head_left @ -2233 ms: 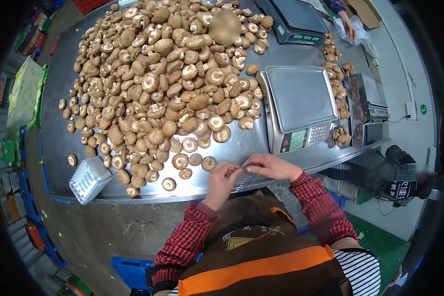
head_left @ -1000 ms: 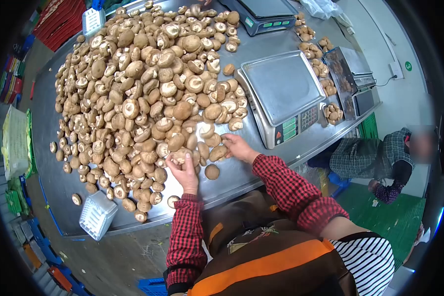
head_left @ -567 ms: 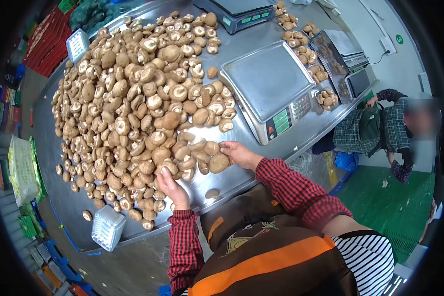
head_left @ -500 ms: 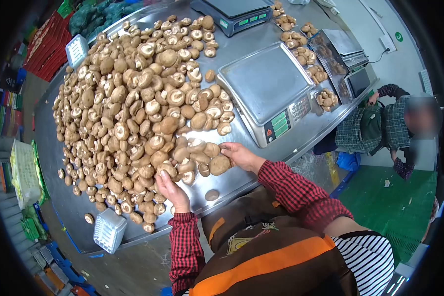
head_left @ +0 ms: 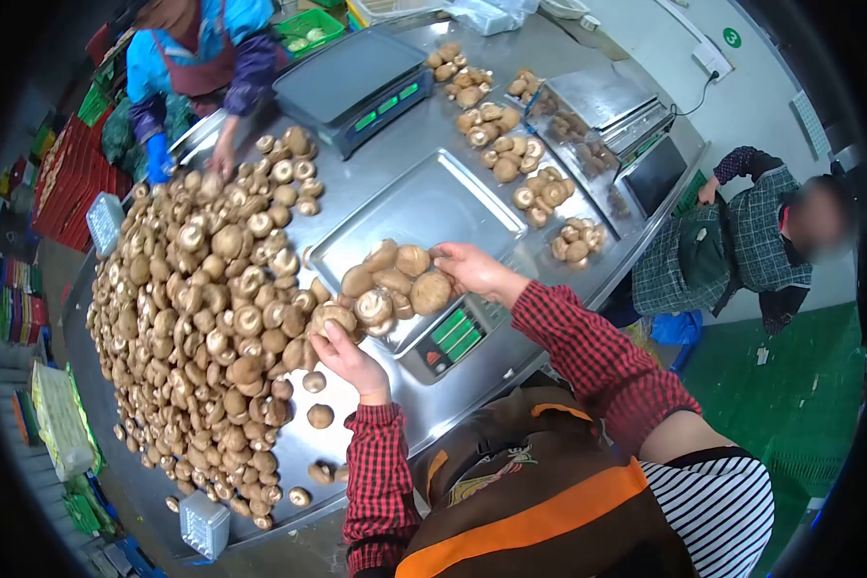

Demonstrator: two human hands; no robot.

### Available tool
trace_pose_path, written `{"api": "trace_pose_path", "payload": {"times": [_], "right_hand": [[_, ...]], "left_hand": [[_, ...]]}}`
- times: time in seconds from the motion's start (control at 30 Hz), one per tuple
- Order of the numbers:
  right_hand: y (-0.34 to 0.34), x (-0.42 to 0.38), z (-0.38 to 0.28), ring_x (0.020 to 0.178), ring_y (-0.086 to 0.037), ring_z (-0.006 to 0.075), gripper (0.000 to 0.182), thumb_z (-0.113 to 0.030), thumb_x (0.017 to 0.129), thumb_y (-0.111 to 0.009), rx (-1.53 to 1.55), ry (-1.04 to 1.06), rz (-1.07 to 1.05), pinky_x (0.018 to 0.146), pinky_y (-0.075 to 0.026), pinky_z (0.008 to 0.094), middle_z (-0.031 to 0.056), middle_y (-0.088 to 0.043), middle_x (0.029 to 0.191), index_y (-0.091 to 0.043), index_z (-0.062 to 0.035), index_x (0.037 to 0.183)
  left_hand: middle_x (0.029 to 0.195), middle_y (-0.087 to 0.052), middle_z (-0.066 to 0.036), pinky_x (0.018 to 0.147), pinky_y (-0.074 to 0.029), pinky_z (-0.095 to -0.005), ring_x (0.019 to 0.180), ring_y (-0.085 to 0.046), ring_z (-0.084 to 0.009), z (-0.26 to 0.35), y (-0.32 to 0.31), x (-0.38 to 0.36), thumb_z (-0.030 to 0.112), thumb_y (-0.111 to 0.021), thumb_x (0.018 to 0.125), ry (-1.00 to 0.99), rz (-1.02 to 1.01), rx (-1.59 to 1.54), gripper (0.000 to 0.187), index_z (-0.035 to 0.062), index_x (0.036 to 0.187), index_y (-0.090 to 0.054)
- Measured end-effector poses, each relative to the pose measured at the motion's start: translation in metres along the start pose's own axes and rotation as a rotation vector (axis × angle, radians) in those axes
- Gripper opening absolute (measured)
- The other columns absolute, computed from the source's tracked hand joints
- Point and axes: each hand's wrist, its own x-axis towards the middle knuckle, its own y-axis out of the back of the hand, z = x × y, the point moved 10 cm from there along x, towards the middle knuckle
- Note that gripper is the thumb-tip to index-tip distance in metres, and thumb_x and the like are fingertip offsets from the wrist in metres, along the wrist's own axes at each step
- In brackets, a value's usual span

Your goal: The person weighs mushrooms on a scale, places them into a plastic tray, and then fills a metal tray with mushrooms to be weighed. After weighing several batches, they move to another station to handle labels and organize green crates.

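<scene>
- a bunch of shiitake mushrooms (head_left: 390, 284) is cupped between both hands, over the weighing scale's (head_left: 424, 207) pan
- left hand (head_left: 349, 354) curled at 7 o'clock; right hand (head_left: 472, 270) curled at 3 o'clock
- big mushroom pile (head_left: 202, 318) is left at 9 o'clock

Both arms reach forward from the body, sleeves of red check cloth down to the wrists. The left hand (head_left: 349, 358) is raised with the palm turned away from the camera, its fingers (head_left: 329, 330) curled upward and forward in a cupping grip. The right hand (head_left: 470, 271) is stretched further out, wrist bent slightly, fingers (head_left: 445, 255) curved to the left in a matching cupped grip. The 2 hands face each other, apart, with the forearms converging toward the elbows near the chest.
</scene>
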Motion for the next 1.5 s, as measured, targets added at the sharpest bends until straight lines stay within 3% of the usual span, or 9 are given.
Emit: {"api": "trace_pose_path", "payload": {"times": [0.1, 0.17, 0.37, 0.43, 0.67, 1.17, 1.3, 1.43, 1.5], "right_hand": [[0.039, 0.017, -0.005, 0.083, -0.066, 0.0232, 0.030, -0.014, 0.096, -0.044, -0.109, 0.003, 0.075, 0.063, -0.056, 0.0344, 0.0158, -0.062, 0.097, -0.047, -0.0011, 0.123], [0.057, 0.019, -0.041, 0.079, -0.065, 0.0348, 0.030, -0.013, 0.091, -0.047, -0.840, 0.479, 0.337, 0.068, -0.051, 0.0461, 0.0221, -0.065, 0.089, -0.050, -0.0034, 0.118], [0.067, 0.001, -0.069, 0.078, -0.062, 0.0414, 0.032, -0.027, 0.090, -0.053, -1.081, 0.301, 0.422, 0.068, -0.047, 0.0510, 0.0225, -0.064, 0.079, -0.050, -0.0068, 0.115], [0.076, -0.001, -0.067, 0.076, -0.062, 0.0408, 0.033, -0.027, 0.090, -0.053, -1.006, 0.343, 0.422, 0.068, -0.047, 0.0499, 0.0194, -0.064, 0.075, -0.049, -0.0088, 0.118], [0.120, -0.034, -0.069, 0.057, -0.055, 0.0144, 0.030, -0.013, 0.088, -0.059, -0.649, 0.437, 0.453, 0.054, -0.044, 0.0295, 0.0067, -0.058, 0.069, -0.053, -0.0038, 0.116], [0.150, -0.069, -0.045, 0.070, -0.061, 0.0084, 0.020, -0.011, 0.089, -0.058, -0.368, 0.403, 0.507, 0.062, -0.048, 0.0235, 0.0056, -0.065, 0.077, -0.060, 0.0011, 0.105], [0.146, -0.070, -0.045, 0.067, -0.059, 0.0080, 0.020, -0.012, 0.089, -0.058, -0.339, 0.404, 0.514, 0.061, -0.048, 0.0228, 0.0047, -0.064, 0.076, -0.060, 0.0019, 0.104], [0.129, -0.060, -0.057, 0.071, -0.057, 0.0048, 0.021, -0.015, 0.092, -0.057, -0.321, 0.395, 0.472, 0.061, -0.045, 0.0192, 0.0008, -0.062, 0.078, -0.061, -0.0006, 0.106], [0.118, -0.058, -0.064, 0.071, -0.057, 0.0046, 0.020, -0.015, 0.092, -0.057, -0.269, 0.423, 0.461, 0.061, -0.045, 0.0188, 0.0008, -0.063, 0.079, -0.061, -0.0003, 0.106]], "left_hand": [[0.107, -0.058, -0.015, 0.088, -0.044, -0.0327, 0.098, -0.056, -0.0202, -0.031, -0.038, -0.001, 0.034, -0.038, 0.100, 0.112, 0.072, -0.237, 0.037, -0.0010, 0.106, -0.049], [0.110, -0.058, -0.017, 0.092, -0.044, -0.0356, 0.101, -0.056, -0.0223, -0.030, -0.045, -0.002, 0.037, -0.034, 0.100, 0.073, 0.090, -0.171, 0.041, -0.0009, 0.110, -0.048], [0.105, -0.059, -0.013, 0.094, -0.042, -0.0372, 0.100, -0.055, -0.0198, -0.030, -0.010, 0.005, 0.039, -0.030, 0.101, 0.000, 0.163, -0.270, 0.042, 0.0035, 0.100, -0.052], [0.091, -0.054, -0.008, 0.085, -0.044, -0.0352, 0.088, -0.054, -0.0194, 0.003, 0.025, 0.004, 0.041, -0.037, 0.099, -0.038, 0.284, -0.053, 0.043, 0.0029, 0.087, -0.051], [0.121, -0.051, -0.021, 0.094, -0.043, -0.0374, 0.108, -0.052, -0.0266, 0.049, 0.171, -0.008, 0.032, -0.064, 0.088, -0.030, 0.861, 0.517, 0.062, -0.0094, 0.126, -0.038], [0.103, -0.056, -0.012, 0.081, -0.046, -0.0276, 0.093, -0.055, -0.0151, 0.056, 0.028, -0.051, 0.021, -0.058, 0.093, 0.212, 0.262, 0.088, 0.030, -0.0025, 0.112, -0.051], [0.078, -0.055, -0.013, 0.055, -0.038, -0.0232, 0.059, -0.047, -0.0108, 0.136, -0.097, -0.123, 0.023, -0.046, 0.097, 0.644, -0.601, -0.402, 0.025, 0.0002, 0.089, -0.051], [0.080, -0.058, -0.025, 0.044, -0.043, -0.0281, 0.054, -0.052, -0.0169, 0.236, -0.151, -0.194, 0.039, -0.034, 0.099, 0.945, -1.054, -0.718, 0.051, -0.0074, 0.089, -0.051], [0.090, -0.061, -0.013, 0.051, -0.041, -0.0219, 0.058, -0.050, -0.0109, 0.257, -0.165, -0.222, 0.034, -0.056, 0.092, 1.137, -1.355, -0.653, 0.043, -0.0060, 0.109, -0.055]]}}
